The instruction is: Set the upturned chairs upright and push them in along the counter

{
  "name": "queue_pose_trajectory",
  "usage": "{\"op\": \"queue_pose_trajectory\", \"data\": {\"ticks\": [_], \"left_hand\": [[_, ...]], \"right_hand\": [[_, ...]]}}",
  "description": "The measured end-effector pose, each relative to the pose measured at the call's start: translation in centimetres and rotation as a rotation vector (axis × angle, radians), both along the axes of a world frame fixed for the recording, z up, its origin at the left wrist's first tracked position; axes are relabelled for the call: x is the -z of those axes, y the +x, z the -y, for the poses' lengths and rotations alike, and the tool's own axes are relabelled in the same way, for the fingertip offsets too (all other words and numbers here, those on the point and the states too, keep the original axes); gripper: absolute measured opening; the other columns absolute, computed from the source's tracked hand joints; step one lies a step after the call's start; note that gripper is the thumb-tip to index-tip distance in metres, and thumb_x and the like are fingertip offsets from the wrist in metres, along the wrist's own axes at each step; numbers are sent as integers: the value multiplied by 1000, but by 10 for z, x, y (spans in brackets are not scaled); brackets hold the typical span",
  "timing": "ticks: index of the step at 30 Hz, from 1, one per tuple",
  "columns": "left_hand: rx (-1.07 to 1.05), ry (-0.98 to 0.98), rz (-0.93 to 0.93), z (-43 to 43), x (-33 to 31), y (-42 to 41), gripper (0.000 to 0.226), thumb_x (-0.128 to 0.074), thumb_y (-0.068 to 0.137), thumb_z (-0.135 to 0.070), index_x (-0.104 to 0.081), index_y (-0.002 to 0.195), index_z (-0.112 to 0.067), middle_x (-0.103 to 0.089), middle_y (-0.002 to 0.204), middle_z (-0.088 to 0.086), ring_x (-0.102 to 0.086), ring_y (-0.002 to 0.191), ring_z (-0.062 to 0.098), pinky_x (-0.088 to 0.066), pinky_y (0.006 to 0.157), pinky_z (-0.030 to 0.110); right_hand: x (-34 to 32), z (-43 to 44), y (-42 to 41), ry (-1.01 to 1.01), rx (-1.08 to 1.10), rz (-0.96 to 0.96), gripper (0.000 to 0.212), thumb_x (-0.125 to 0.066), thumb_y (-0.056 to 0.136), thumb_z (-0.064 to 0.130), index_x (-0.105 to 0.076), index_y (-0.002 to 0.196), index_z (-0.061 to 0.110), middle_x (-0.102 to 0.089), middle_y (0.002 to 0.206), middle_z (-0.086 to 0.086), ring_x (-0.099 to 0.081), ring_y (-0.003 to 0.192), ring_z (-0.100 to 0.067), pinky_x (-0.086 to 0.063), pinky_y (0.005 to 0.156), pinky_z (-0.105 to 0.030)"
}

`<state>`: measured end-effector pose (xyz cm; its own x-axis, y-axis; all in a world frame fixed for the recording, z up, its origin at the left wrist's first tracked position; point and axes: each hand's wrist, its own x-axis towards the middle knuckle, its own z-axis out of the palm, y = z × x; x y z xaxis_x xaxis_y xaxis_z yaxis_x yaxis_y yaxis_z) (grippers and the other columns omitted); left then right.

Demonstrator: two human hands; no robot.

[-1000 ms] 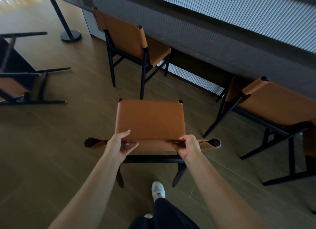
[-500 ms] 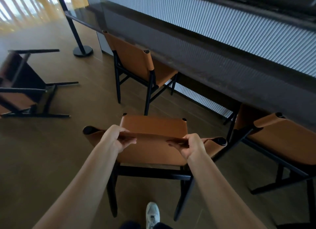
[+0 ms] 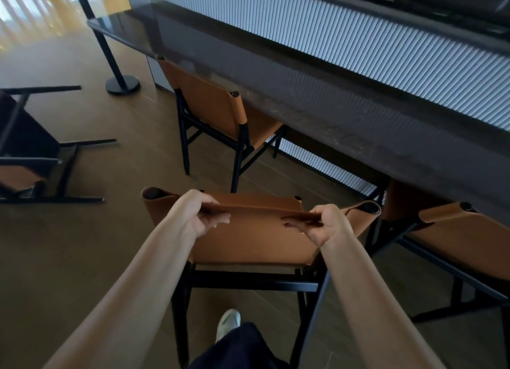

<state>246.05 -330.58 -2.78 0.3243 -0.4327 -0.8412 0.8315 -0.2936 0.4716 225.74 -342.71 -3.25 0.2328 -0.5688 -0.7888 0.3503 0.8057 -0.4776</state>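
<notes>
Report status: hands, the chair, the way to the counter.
Both grip backrest top of held chair: left hand, right hand. Upright, short of counter. Gap ahead flanked by left chair and right chair. One toppled chair far left.

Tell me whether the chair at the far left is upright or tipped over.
Tipped over. The left chair lies on its side on the floor, its black legs pointing sideways, not down.

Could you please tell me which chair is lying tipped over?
The far-left chair, legs sticking out sideways; the held chair, the one beyond and the right-hand one stand upright.
</notes>
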Motion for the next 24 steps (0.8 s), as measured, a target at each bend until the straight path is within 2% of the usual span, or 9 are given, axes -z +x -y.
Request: {"op": "queue_pose_trajectory", "data": {"ticks": [3, 5, 8, 10, 12, 14, 17, 20, 24], "left_hand": [[44, 8, 18, 21, -7, 13, 8, -45, 92, 10, -50, 92, 16, -41, 118, 42, -55, 113, 52, -50, 98, 47], [70, -41, 10, 34, -10, 19, 16, -44, 92, 11, -50, 103, 20, -40, 122, 44, -55, 112, 53, -52, 93, 46], [115, -90, 22, 60, -16, 27, 31, -44, 91, 13, -44, 122, 21, -37, 129, 45, -53, 113, 54, -56, 85, 47], [152, -81, 24, 77, -23, 30, 34, -43, 92, 13, -41, 125, 22, -35, 131, 46, -50, 118, 55, -50, 97, 46], [233, -81, 46, 97, -30, 31, 23, -42, 92, 15, -47, 112, 23, -38, 129, 46, -47, 122, 54, -44, 104, 46], [326, -116, 64, 118, -38, 29, 12, -40, 91, 16, -51, 96, 20, -40, 125, 45, -46, 123, 54, -43, 104, 45], [362, -114, 94, 149, -43, 25, 22, -42, 91, 13, -46, 111, 21, -33, 132, 47, -45, 121, 56, -49, 96, 46], [403, -146, 53, 184, -53, 12, 17, -42, 91, 12, -44, 106, 20, -26, 137, 47, -44, 123, 57, -51, 93, 46], [395, -135, 0, 236, -53, -2, 48, -41, 91, 13, -27, 137, 16, -14, 147, 45, -42, 125, 56, -54, 83, 49]], "right_hand": [[-8, 15, 11, -8, 21, -5, 27, -31, 91, -14, -31, 117, -6, -21, 145, -43, -24, 130, -67, -46, 90, -68], [-13, 25, 14, -4, 47, -3, 23, -32, 91, -15, -31, 113, -8, -23, 145, -42, -26, 130, -66, -46, 90, -69], [-16, 42, 14, -8, 87, -13, 26, -33, 93, -13, -31, 118, -6, -21, 146, -43, -30, 126, -68, -46, 89, -69], [-19, 50, 11, -18, 96, -32, 23, -33, 93, -12, -29, 115, -8, -22, 143, -45, -36, 120, -69, -49, 86, -68], [-24, 59, 6, -33, 128, -16, 16, -34, 92, -11, -29, 108, -11, -21, 142, -46, -37, 118, -70, -51, 84, -66], [-29, 68, 0, -64, 186, 14, 21, -33, 91, -12, -28, 111, -10, -15, 143, -47, -31, 122, -71, -51, 81, -66], [-32, 87, -9, -93, 257, -1, 43, -31, 90, -12, -26, 132, -6, -6, 144, -50, -25, 127, -70, -52, 73, -65], [-34, 112, -19, -141, 283, -22, 42, -31, 88, -12, -29, 130, -9, -14, 139, -51, -33, 118, -73, -53, 67, -63], [-30, 157, -35, -149, 320, -46, 40, -33, 90, -10, -30, 129, -10, -19, 135, -50, -40, 113, -70, -54, 68, -60]]}}
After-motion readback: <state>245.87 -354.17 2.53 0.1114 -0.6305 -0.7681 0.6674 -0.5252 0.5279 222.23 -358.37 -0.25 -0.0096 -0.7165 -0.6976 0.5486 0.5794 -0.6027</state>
